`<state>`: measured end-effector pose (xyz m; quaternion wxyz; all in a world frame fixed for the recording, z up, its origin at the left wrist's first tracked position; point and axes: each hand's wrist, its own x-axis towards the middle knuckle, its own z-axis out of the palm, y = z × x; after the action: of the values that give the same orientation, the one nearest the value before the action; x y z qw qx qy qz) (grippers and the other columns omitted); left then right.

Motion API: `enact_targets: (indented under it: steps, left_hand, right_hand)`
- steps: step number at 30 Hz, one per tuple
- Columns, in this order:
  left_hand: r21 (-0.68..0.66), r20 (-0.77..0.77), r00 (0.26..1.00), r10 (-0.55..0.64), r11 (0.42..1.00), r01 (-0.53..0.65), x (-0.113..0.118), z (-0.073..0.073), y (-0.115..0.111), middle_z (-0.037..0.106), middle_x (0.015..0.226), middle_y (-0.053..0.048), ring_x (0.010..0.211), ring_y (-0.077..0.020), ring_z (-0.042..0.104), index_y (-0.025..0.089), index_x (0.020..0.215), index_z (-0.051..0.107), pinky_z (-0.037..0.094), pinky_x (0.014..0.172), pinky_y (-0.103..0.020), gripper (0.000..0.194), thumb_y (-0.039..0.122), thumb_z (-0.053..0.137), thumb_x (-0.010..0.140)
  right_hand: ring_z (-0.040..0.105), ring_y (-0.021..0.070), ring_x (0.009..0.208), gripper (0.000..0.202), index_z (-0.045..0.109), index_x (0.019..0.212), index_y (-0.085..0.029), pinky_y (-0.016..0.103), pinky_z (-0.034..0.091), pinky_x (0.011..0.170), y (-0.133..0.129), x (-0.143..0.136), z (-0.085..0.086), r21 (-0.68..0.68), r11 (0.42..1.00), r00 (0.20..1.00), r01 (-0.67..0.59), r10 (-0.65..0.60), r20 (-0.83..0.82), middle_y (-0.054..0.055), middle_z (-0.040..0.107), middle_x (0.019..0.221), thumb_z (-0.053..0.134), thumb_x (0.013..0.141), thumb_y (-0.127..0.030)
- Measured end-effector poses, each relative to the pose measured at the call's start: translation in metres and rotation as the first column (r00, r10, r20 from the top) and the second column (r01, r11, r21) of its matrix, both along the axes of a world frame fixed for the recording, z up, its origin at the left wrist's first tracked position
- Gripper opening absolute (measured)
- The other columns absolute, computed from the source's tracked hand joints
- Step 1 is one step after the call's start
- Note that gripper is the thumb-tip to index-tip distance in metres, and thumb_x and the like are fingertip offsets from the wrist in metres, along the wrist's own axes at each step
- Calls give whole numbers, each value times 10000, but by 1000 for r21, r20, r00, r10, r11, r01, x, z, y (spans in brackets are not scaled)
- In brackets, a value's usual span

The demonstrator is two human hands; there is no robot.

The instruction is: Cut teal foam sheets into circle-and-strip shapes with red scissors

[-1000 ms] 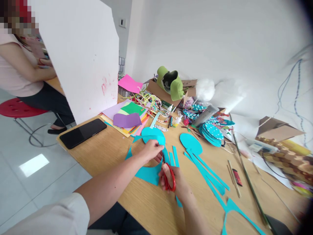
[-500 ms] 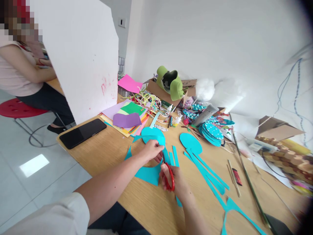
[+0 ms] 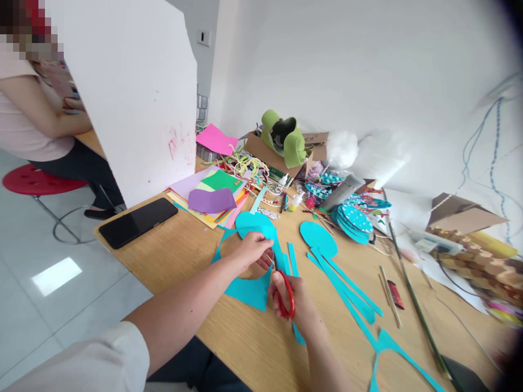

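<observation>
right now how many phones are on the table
1. The black phone lies face up near the table's left edge, beside the stack of coloured paper. Others could be hidden under the clutter at the far end.

scissors (image 3: pixel 285 294) blades hidden behind left hand (image 3: pixel 253 251); co-worker's hands (image 3: pixel 73 103) part-hidden behind white board (image 3: pixel 131 92)

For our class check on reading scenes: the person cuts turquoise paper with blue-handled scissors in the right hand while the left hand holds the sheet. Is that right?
Not quite. The head view shows the scissors have red handles, not blue. The rest holds: the right hand works them while the left hand holds the turquoise paper.
</observation>
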<state>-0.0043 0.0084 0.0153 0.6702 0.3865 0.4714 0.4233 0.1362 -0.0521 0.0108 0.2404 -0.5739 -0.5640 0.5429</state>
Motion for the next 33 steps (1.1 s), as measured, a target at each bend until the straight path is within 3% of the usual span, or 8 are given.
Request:
enact_targets:
  steps: [6,16,33]
  left_hand:
    - [-13,6,999,-41,999,41,2,0,-1,598,529,5,412,-133,596,151,678,488,472,423,-232,202,209,504,871]
    - [-11,11,998,-56,998,56,3,2,-3,601,512,1,410,-140,595,150,657,491,471,415,-236,221,173,470,876]
    - [-8,39,998,-53,999,54,2,-1,-2,615,522,-16,427,-154,609,148,653,502,485,435,-256,217,215,518,858]
  right_hand:
    - [451,108,276,583,547,554,-201,218,287,271,0,3,-7,35,999,1000,-7,7,-16,20,534,379,508,719,-758]
    - [436,98,275,617,545,584,-188,213,292,284,0,2,-2,39,999,999,-29,28,24,22,539,382,475,715,-787]
    - [460,120,296,583,547,601,-189,231,287,303,1,5,-2,84,995,996,-50,43,78,41,546,399,473,755,-746]
